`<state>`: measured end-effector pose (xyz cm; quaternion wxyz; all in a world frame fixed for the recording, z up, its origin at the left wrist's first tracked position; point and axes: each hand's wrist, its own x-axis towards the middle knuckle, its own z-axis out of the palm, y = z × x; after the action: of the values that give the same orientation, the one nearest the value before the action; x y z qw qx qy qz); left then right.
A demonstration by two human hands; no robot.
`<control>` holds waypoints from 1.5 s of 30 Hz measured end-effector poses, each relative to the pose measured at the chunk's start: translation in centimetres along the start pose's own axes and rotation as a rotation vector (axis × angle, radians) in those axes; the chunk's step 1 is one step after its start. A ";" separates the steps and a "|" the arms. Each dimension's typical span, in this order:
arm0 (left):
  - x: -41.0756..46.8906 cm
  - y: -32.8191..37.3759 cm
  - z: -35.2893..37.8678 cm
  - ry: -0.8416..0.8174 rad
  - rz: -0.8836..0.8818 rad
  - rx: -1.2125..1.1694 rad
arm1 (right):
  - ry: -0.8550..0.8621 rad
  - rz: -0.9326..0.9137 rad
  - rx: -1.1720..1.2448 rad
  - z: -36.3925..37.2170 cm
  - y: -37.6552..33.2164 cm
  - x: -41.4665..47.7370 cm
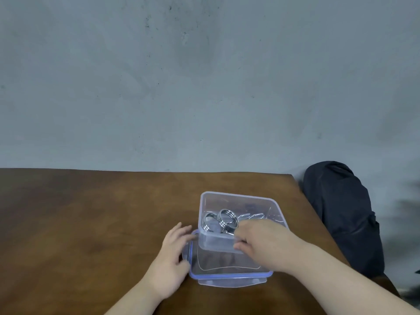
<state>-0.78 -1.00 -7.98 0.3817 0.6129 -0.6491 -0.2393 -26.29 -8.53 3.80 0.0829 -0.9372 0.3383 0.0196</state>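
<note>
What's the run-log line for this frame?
left hand: open, touching lid | right hand: over container near rim, grip unclear | metal rings: inside container | container: partly over lid

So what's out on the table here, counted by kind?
Clear plastic box: 1
Blue-rimmed lid: 1
Hands: 2, left hand and right hand
Metal rings: several, too stacked to count
Total: 4, plus the rings

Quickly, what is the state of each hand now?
Left hand: open, fingers relaxed against the blue-rimmed clear plastic lid.
Right hand: closed, fingers curled over the near wall of the clear square plastic container.
</note>
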 end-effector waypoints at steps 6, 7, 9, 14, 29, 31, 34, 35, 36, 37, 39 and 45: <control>-1.6 1.0 1.4 -0.210 0.419 0.680 | 0.036 0.039 -0.031 -1.5 1.8 1.0; -1.9 1.3 1.3 -0.201 0.445 0.625 | 0.043 0.048 -0.023 -1.6 2.0 1.1; -2.0 1.3 0.8 -0.154 0.556 0.544 | 0.049 0.054 -0.006 -1.5 2.3 1.5; -3.0 4.6 -2.0 -0.018 0.618 0.564 | 0.009 0.021 0.011 -0.5 2.1 1.9; 2.2 11.0 -4.4 0.299 0.225 0.137 | 0.255 0.280 1.127 0.2 4.4 -0.9; 4.0 11.3 -4.3 0.275 0.128 0.112 | 0.429 0.262 1.328 -0.4 5.8 -1.3; 7.0 11.7 -3.6 0.247 0.007 0.080 | 0.520 0.225 1.336 -1.3 6.1 -2.1; 7.8 11.7 -3.3 0.229 -0.023 0.054 | 0.558 0.235 1.222 -1.3 5.8 -2.0; 8.6 11.8 -2.9 0.206 -0.055 0.025 | 0.601 0.278 1.120 -1.1 5.9 -1.7; 9.3 11.8 -2.6 0.185 -0.087 -0.007 | 0.633 0.320 1.084 -0.7 6.3 -1.2; 10.1 11.2 -2.3 0.145 -0.162 -0.129 | 0.656 0.405 1.132 0.2 7.3 -0.2; 9.2 7.0 -2.4 0.063 -0.360 -0.366 | 0.607 0.650 1.086 2.3 9.2 1.7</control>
<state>-2.79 -8.72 0.79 0.4575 0.6463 -0.4634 -0.3978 -30.82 -16.16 0.12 0.4311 -0.5785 0.5715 -0.3911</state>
